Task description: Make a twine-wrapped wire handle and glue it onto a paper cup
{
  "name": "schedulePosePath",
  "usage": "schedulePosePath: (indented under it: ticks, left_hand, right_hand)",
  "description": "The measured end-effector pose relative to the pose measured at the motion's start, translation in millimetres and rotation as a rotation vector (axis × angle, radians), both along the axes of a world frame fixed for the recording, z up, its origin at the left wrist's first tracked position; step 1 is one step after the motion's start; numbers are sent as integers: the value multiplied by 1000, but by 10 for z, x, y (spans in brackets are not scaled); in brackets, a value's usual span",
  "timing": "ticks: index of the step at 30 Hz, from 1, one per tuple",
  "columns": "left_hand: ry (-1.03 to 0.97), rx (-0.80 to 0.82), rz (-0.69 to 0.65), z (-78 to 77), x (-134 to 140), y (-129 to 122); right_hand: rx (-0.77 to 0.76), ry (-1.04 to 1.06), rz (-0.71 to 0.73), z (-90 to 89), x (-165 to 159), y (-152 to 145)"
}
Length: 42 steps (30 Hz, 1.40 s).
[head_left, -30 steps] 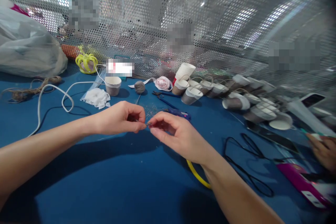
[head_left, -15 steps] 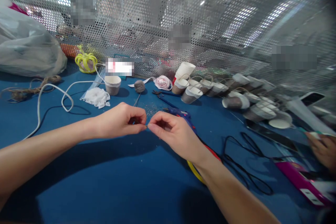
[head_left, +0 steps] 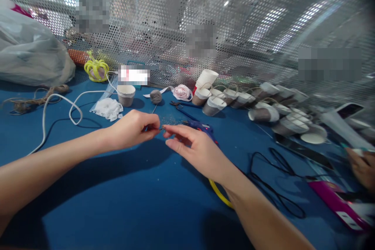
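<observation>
Slippage looks the likeliest trouble: the tiny dark piece [head_left: 162, 128] at the centre of the frame, too small to identify, could drop among the crumbs [head_left: 167, 120] behind it if the pinch loosened. Grey yarn [head_left: 154, 109] trails from its ball [head_left: 156, 97] toward the same spot, so a tug might roll the ball. The blue glue gun [head_left: 200, 126], its red light lit, lies just beyond the right knuckles; if its nozzle is hot, a careless backward sweep could mean a burn.

The left hand [head_left: 137, 127] has its fingers curled, thumb and forefinger pinching the piece, with the forearm slanting in from the lower left. The right hand [head_left: 197, 144] reaches from the lower right, forefinger extended to the piece's tip, apparently touching, while its thumb hangs apart below, gripping nothing. Both hands are above the blue tabletop [head_left: 131, 207].
</observation>
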<state>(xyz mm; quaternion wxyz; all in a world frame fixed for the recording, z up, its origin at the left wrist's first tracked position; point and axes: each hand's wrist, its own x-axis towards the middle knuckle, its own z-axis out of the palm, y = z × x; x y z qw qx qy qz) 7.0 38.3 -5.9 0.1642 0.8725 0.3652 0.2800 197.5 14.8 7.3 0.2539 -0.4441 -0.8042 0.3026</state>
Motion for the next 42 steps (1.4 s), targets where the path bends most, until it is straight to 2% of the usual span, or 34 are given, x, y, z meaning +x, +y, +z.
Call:
schedulePosePath:
  ticks: [4,8,11,17,23,29,35,38,42]
  left_hand:
    - [-38,-99,-5,3,-3,1]
    - [-25,-52,-41,3,8,-8]
    - [-33,-88,-104,4,10,-16]
    - [-200,-405,-208,25,-17,-31]
    - [-349,-679,-238,45,-34,5]
    - [-449,-869,-236,6,-26,17]
    - [-385,-784,-230,2,-13,1]
    - [-346,-703,-223,7,-1,-12]
    - [-247,-547,-195,11,30,-59]
  right_hand:
    - [209,-72,58,12,2,-8]
    - [270,-89,42,-5,5,9]
    - [246,-133,-5,-2,7,8]
    - [139,-177,-81,-9,18,17]
    - [-62,80,-107,37,34,35]
    - [-46,165,-138,95,32,-9]
    - [-195,269,-100,61,10,23]
    - [-178,267,-121,23,5,27]
    - [-109,95,-78,-28,-19,-11]
